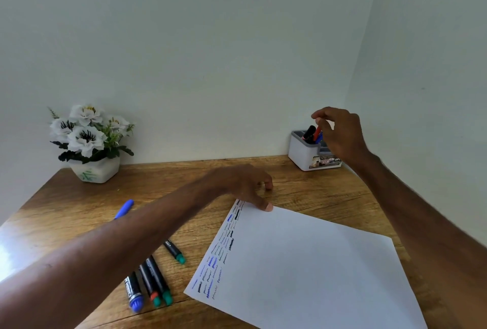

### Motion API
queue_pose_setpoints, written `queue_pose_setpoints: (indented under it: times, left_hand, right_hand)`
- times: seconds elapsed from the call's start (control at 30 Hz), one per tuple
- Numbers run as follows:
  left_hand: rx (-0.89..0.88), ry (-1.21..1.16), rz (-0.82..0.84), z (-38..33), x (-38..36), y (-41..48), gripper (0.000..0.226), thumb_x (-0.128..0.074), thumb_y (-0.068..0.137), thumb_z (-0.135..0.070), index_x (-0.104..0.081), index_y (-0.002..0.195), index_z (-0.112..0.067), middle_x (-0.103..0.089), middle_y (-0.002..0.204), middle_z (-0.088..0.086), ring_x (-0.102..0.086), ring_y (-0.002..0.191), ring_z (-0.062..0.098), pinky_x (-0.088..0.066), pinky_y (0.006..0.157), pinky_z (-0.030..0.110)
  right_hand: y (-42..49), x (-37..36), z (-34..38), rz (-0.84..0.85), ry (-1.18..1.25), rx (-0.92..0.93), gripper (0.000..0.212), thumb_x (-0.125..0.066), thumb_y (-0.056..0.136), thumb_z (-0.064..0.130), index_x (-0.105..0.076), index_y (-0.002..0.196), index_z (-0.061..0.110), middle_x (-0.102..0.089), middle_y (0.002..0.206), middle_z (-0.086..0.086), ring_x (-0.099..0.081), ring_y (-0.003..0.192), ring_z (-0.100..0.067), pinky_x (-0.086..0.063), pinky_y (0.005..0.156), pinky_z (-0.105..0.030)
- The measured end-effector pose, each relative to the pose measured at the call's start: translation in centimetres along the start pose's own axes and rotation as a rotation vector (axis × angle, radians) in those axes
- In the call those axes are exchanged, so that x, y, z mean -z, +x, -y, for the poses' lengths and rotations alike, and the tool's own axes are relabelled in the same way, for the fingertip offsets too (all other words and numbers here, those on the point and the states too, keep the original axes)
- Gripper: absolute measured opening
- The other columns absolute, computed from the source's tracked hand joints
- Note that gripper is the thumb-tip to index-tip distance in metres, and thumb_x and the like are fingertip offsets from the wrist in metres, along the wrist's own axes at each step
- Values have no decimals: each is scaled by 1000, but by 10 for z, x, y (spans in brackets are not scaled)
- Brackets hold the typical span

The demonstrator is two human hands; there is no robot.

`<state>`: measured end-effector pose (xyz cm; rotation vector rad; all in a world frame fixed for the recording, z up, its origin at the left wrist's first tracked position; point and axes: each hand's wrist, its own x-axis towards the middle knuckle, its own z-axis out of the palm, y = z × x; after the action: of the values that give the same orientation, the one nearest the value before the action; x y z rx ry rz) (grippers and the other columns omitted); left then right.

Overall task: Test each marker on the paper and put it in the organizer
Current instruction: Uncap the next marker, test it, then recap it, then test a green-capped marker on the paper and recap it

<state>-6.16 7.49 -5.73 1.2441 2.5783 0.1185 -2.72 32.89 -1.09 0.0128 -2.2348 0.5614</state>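
Note:
A white sheet of paper [311, 268] lies on the wooden desk, with rows of blue and black scribbles along its left edge. My left hand [247, 186] rests on the paper's far corner, fingers spread, holding nothing. My right hand [340, 133] hovers over the white organizer [300, 154] at the back right, fingertips pinched on a red marker [318, 132] that stands in it beside a black marker [308, 132]. Several loose markers [155, 281] lie left of the paper, under my left forearm. A blue marker [125, 208] lies farther back.
A white pot of artificial white flowers [89, 144] stands at the back left of the desk [316, 191]. Walls meet in a corner just behind the organizer. The desk's right edge runs close to my right forearm.

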Motion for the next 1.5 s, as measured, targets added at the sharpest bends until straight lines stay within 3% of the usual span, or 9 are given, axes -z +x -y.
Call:
queue_pose_setpoints:
  times: [0.23,0.5,0.7,0.8,0.9,1.13,1.23,1.3,1.5]
  left_hand:
    - [-26,-34,-42,2,-4,-12,63,-67,91,-59,-53,143,-27,-56,136,-3,-51,117,16,-41,98,34]
    - [-22,-78,-330,45,-1,-83,22,-65,98,-29,-74,116,-20,-74,118,-3,-64,104,9,-47,86,23]
    - [86,-120,-327,100,-20,-187,35,-60,93,-57,-75,116,-35,-70,127,-19,-61,119,-1,-48,105,34]
    - [79,-158,-322,106,-37,-222,36,-54,100,-47,-67,130,-32,-58,142,-20,-49,127,-12,-39,105,13]
    - [67,-197,-319,110,-60,-237,47,-43,100,-50,-53,145,-39,-37,149,-28,-24,127,-35,-23,102,-1]
    - [144,-273,-367,97,-78,-222,58,-28,101,-67,-44,151,-41,-30,165,-13,-21,152,1,-21,125,40]
    - [165,-270,-401,74,-81,-206,53,-32,107,-54,-44,152,-28,-36,163,-5,-27,146,1,-27,121,31]
    - [162,-281,-451,58,-83,-196,43,-37,110,-37,-47,149,-20,-44,157,-2,-30,131,-5,-26,105,13]
    - [179,-400,-647,40,-90,-179,38,-37,111,-30,-53,143,-15,-53,150,2,-38,129,-1,-31,103,21]
  right_hand:
    - [-45,-8,62,2,95,117,15,-66,97,8,-78,104,11,-78,103,1,-66,88,-5,-41,81,-4]
    - [-116,-28,145,469,203,280,16,-66,92,20,-80,99,22,-79,98,12,-71,84,1,-58,75,-18]
    - [-159,-25,164,807,159,305,42,-70,90,51,-68,128,33,-62,137,22,-55,121,7,-44,102,-19]
    - [-175,-35,158,869,133,288,54,-61,93,60,-52,143,41,-43,155,27,-36,141,9,-32,118,-25]
    - [-180,-40,154,882,140,243,62,-55,95,62,-41,152,41,-30,162,26,-23,147,11,-21,120,-24]
    - [-174,-42,145,807,102,138,63,-51,98,58,-38,155,33,-31,159,25,-25,144,9,-23,121,-25]
    - [-171,-41,145,775,95,105,60,-55,98,55,-44,151,31,-39,158,19,-35,142,2,-28,112,-20]
    - [-172,-42,150,733,124,117,52,-61,97,47,-52,145,29,-52,149,15,-45,132,3,-30,100,-7]
    - [-167,-50,189,569,297,190,16,-74,90,26,-78,105,22,-77,99,14,-67,92,5,-45,76,-3]
